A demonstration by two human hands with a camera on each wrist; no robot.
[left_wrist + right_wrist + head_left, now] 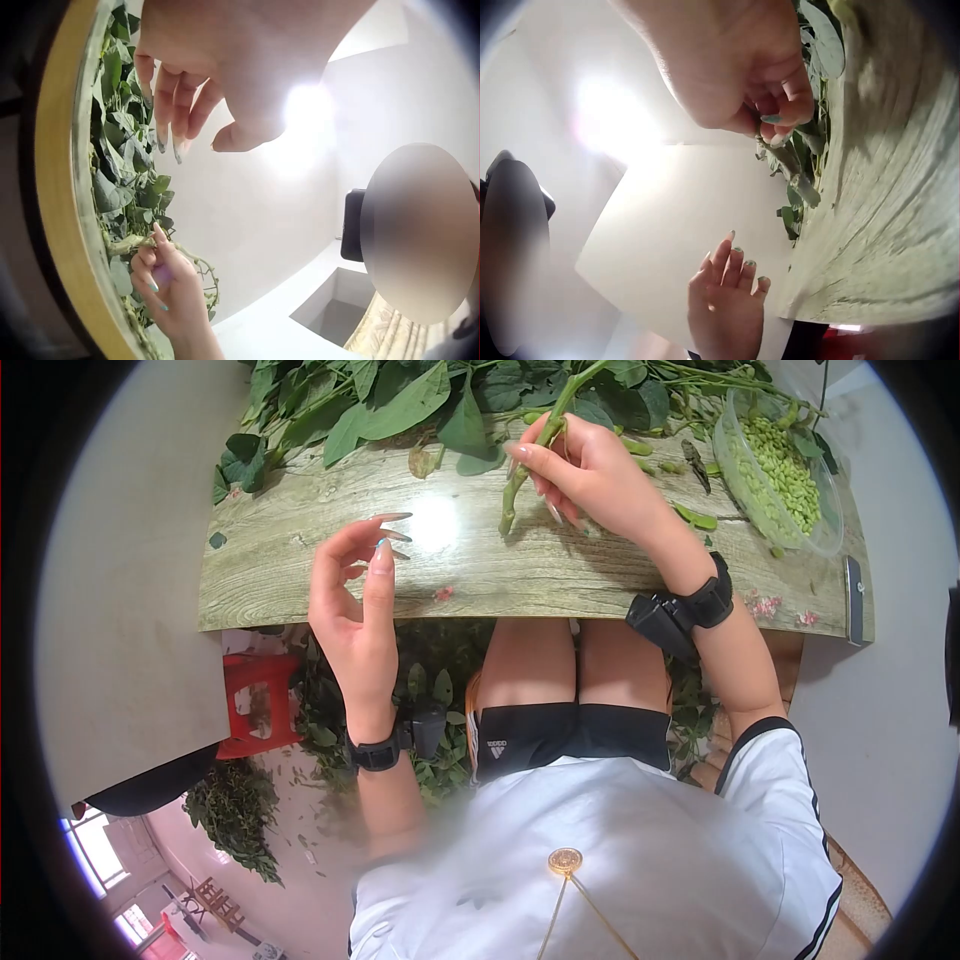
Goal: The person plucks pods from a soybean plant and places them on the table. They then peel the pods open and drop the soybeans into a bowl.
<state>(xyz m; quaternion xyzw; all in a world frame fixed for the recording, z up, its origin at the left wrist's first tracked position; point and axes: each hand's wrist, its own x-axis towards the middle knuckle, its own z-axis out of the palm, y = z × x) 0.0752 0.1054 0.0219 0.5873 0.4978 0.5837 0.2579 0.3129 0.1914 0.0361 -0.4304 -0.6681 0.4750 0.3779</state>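
Observation:
My right hand (590, 475) pinches a thick green plant stem (548, 432) between thumb and fingers, over the far half of the wooden table. The stem's cut lower end points toward me, and its upper part runs back among the leaves. In the right wrist view the stem (799, 180) sticks out below the fingertips. To the left, my left hand (352, 585) hovers above the table's near edge with fingers loosely bent and nothing in them. Its fingers also hang apart from any object in the left wrist view.
Leafy stalks (400, 405) are heaped along the table's (300, 580) far side. A clear plastic tub (835, 525) of shelled green beans stands at the right, with several pods (695, 517) beside it. A red stool (258, 700) and more plants (235, 815) are on the floor at left.

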